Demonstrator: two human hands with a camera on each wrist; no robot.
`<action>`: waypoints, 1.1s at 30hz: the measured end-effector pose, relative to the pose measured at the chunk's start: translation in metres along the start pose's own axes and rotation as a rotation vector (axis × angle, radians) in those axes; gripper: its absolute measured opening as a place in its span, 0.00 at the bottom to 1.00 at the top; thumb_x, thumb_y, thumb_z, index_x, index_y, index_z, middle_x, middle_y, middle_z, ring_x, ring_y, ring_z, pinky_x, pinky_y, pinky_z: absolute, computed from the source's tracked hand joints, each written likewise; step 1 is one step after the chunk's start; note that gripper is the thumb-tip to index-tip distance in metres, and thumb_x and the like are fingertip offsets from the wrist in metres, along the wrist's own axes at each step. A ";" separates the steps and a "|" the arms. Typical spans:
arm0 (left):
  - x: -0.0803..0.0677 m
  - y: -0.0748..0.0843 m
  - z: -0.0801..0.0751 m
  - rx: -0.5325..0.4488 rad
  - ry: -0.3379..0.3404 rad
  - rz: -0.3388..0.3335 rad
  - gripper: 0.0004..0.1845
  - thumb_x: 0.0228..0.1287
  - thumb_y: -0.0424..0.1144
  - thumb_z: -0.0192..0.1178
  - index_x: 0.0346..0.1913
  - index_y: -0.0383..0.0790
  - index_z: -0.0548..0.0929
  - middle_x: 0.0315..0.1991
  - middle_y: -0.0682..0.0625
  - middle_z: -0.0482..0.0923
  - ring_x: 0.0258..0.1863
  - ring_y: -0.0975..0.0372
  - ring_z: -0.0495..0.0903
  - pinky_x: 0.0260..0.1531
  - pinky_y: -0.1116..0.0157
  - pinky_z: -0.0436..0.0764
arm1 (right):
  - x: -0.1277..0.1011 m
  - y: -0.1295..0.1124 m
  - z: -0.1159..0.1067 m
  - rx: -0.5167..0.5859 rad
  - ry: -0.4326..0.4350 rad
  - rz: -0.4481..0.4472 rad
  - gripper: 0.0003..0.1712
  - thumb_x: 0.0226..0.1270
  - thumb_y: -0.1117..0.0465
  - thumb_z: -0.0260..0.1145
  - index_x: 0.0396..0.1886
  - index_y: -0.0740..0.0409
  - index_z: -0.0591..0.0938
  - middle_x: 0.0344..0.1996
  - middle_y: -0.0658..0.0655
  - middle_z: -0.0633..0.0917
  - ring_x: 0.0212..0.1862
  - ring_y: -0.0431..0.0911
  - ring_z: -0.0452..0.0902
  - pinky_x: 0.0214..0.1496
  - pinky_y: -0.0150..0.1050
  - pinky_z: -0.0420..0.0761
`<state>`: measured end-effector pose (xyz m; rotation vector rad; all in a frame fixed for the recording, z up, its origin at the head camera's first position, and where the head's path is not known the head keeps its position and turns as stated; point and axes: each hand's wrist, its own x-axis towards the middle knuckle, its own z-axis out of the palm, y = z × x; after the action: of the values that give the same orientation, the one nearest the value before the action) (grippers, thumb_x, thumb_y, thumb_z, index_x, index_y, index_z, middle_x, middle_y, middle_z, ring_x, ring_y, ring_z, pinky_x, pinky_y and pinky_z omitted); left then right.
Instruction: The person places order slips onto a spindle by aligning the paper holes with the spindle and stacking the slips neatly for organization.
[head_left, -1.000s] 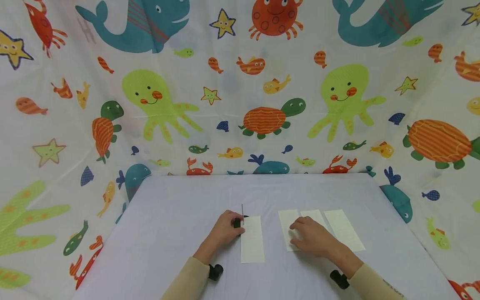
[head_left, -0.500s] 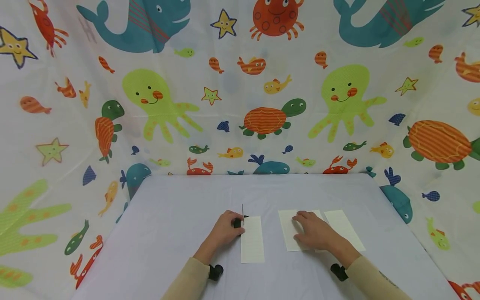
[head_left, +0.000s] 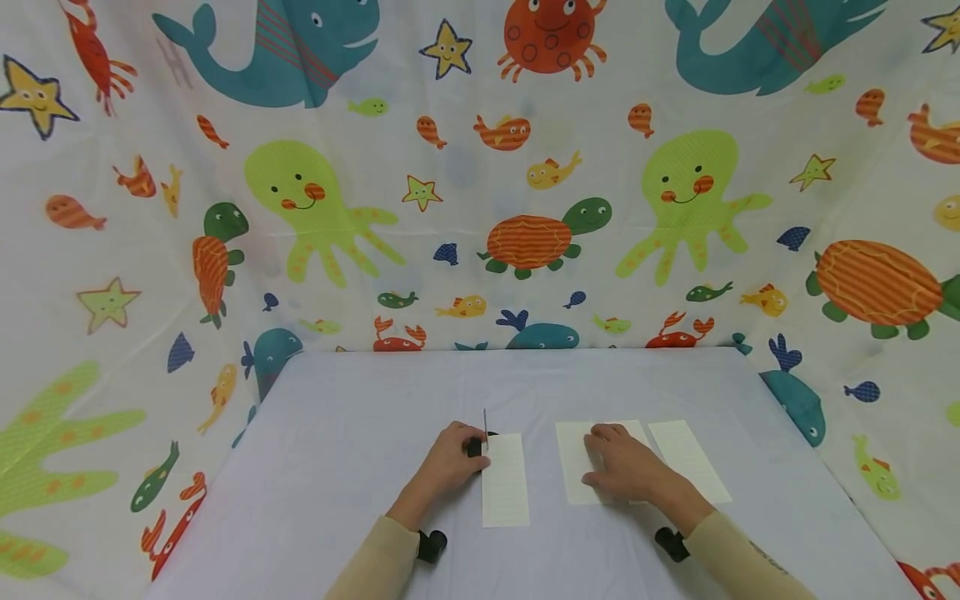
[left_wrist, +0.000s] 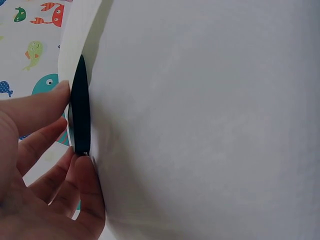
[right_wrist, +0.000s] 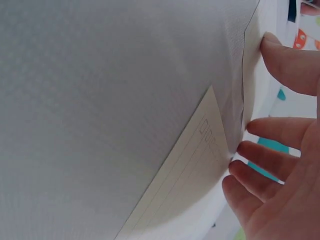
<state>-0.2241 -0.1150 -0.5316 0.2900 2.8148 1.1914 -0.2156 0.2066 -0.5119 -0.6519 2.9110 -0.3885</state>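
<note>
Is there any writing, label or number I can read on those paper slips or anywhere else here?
None can be read.
Slip under the right hand: ruled lines and a row of small printed boxes, too small to read.
Slip by the left hand: faint ruled lines only.
Backdrop: cartoon sea animals, no words.

The head view looks forward and down from above the bench (head_left: 360, 467), taking in the whole top and the sea-creature curtain (head_left: 480, 183) behind it. The left wrist view sits very close, low at the bench surface (left_wrist: 210, 120), with the left hand (left_wrist: 40, 165) at lower left of the frame. The right wrist view is just as near, with the right hand (right_wrist: 285, 165) at right. All three share the bench top.
</note>
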 end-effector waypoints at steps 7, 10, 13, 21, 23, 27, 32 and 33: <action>0.000 0.000 0.000 -0.005 -0.008 -0.010 0.17 0.60 0.37 0.73 0.52 0.39 0.85 0.54 0.43 0.76 0.50 0.52 0.75 0.55 0.48 0.76 | 0.003 -0.002 -0.001 -0.010 -0.009 0.012 0.38 0.61 0.46 0.75 0.62 0.67 0.78 0.61 0.64 0.75 0.64 0.59 0.68 0.65 0.54 0.73; 0.000 0.000 -0.001 -0.003 -0.006 -0.010 0.18 0.60 0.37 0.73 0.52 0.39 0.85 0.54 0.43 0.76 0.50 0.52 0.75 0.55 0.48 0.76 | 0.002 -0.004 -0.004 0.004 -0.020 0.010 0.40 0.60 0.45 0.76 0.62 0.67 0.78 0.61 0.64 0.74 0.65 0.59 0.68 0.65 0.54 0.73; 0.000 0.001 -0.001 -0.009 -0.003 -0.008 0.17 0.60 0.37 0.72 0.52 0.38 0.85 0.54 0.43 0.76 0.50 0.52 0.75 0.55 0.48 0.76 | 0.001 -0.004 -0.004 0.019 -0.027 0.007 0.41 0.59 0.45 0.77 0.64 0.67 0.77 0.63 0.65 0.73 0.67 0.59 0.66 0.65 0.54 0.73; 0.000 0.001 -0.001 -0.012 0.000 -0.002 0.18 0.59 0.37 0.72 0.52 0.38 0.85 0.54 0.42 0.76 0.50 0.52 0.75 0.55 0.48 0.76 | -0.001 -0.005 0.004 0.059 0.016 0.016 0.40 0.58 0.48 0.78 0.64 0.67 0.78 0.63 0.65 0.73 0.67 0.60 0.65 0.64 0.54 0.73; -0.001 0.001 -0.001 -0.017 0.001 -0.004 0.18 0.59 0.37 0.73 0.52 0.38 0.85 0.54 0.42 0.76 0.50 0.51 0.75 0.55 0.48 0.76 | -0.001 -0.007 0.006 0.064 0.024 0.033 0.38 0.58 0.50 0.78 0.64 0.66 0.79 0.62 0.64 0.74 0.66 0.59 0.66 0.63 0.54 0.74; -0.002 0.002 0.000 -0.021 0.001 -0.005 0.18 0.60 0.37 0.72 0.52 0.38 0.85 0.53 0.42 0.76 0.49 0.52 0.75 0.55 0.48 0.76 | 0.000 -0.010 0.009 0.049 0.034 0.067 0.34 0.59 0.51 0.78 0.62 0.64 0.81 0.60 0.63 0.75 0.64 0.58 0.67 0.61 0.53 0.76; -0.003 0.003 -0.001 -0.013 0.010 0.007 0.18 0.60 0.36 0.72 0.52 0.37 0.85 0.53 0.43 0.76 0.49 0.52 0.75 0.54 0.49 0.76 | 0.000 -0.015 0.011 0.038 0.066 0.101 0.32 0.58 0.52 0.79 0.59 0.61 0.84 0.53 0.59 0.77 0.56 0.54 0.69 0.56 0.49 0.77; -0.003 0.003 -0.001 -0.011 0.011 0.009 0.17 0.60 0.36 0.72 0.52 0.37 0.85 0.53 0.42 0.76 0.49 0.52 0.75 0.54 0.49 0.76 | 0.000 -0.016 0.011 0.042 0.073 0.108 0.31 0.58 0.52 0.79 0.59 0.61 0.84 0.51 0.57 0.77 0.55 0.53 0.69 0.55 0.48 0.77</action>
<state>-0.2214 -0.1144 -0.5286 0.2970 2.8189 1.2136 -0.2073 0.1902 -0.5178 -0.4825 2.9818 -0.4683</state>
